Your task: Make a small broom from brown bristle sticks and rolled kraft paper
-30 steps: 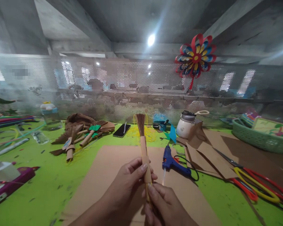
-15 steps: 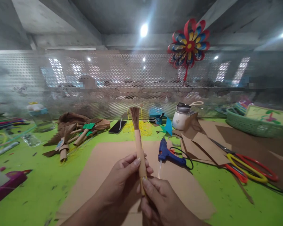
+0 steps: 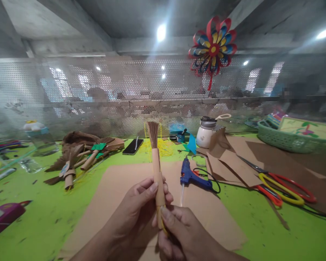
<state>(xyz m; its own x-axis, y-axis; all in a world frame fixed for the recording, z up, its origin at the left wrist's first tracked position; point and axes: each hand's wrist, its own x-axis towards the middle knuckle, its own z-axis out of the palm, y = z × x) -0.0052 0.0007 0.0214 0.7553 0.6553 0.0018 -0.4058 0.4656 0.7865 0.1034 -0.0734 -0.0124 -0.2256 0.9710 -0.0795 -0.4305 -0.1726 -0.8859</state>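
Observation:
I hold a small paper broom [image 3: 156, 159] upright in front of me: a rolled tan handle topped by a brown fringed brush. My left hand [image 3: 137, 214] wraps its fingers and thumb round the lower handle. My right hand [image 3: 179, 235] pinches the handle's bottom end, where a thin yellow strand shows. Both hands hover above a brown cardboard sheet [image 3: 119, 188] on the green table [image 3: 43, 217].
A blue glue gun [image 3: 191, 175] lies right of the broom; scissors with red and yellow handles [image 3: 282, 186] lie on brown paper further right. Finished paper brooms [image 3: 81, 156] and a phone [image 3: 133, 146] sit at the left back, a white pot [image 3: 205, 134] and green basket [image 3: 288, 141] right.
The view has tilted up and shifted, so everything sits slightly lower-left. My hands keep the same grip on the broom; my right fingers have closed a little tighter at its base.

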